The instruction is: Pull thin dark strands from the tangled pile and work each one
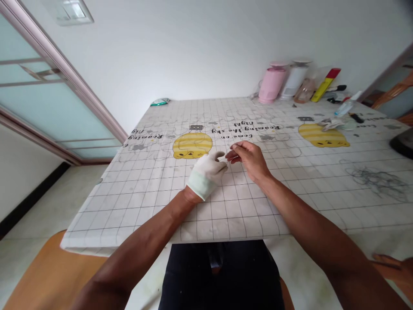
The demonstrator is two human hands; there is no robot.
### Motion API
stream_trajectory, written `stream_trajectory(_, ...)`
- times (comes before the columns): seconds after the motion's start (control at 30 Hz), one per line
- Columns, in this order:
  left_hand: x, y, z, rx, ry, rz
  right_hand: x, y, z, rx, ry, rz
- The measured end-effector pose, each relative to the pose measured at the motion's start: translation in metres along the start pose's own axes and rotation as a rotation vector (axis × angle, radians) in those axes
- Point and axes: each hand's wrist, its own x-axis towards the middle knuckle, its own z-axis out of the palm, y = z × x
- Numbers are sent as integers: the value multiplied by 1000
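Observation:
My left hand (209, 171) wears a white glove with a pale green cuff and rests over the middle of the table, its fingers curled toward the right. Close beside it, my bare right hand (248, 158) has its thumb and fingers bent together. Something thin and pale may run between the two sets of fingertips, but it is too small to make out. Beneath both hands lies a white checked tablecloth (155, 206) printed with yellow bears and lettering.
A pink cylinder (272, 84), a white cylinder (294, 81), bottles and a red-and-yellow box (325, 85) stand at the back right. A tangle of dark thread (380, 181) lies at the right. A green packet (160, 102) is at the back left corner.

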Motion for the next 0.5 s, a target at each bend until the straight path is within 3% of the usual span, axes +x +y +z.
stream_trajectory(0.1, -3, 0, -6, -241, 66, -95, 2, 4, -5, -71, -95, 89)
stream_trajectory(0.2, -4, 3, -13, -513, 114, -348, 5, 8, -9, -148, -162, 73)
stream_trajectory(0.27, -2, 3, -15, -686, 120, -557, 6, 9, -10, -160, -111, 15)
stream_trajectory(0.33, 0, 0, -16, -842, 125, -682, 6, 5, -9, -178, -8, -61)
stream_trajectory(0.4, 2, -3, -15, -963, 159, -703, 2, -2, -8, -229, 80, -153)
stream_trajectory(0.5, 5, -7, -11, -1080, 229, -695, -8, -13, -6, -310, 73, -230)
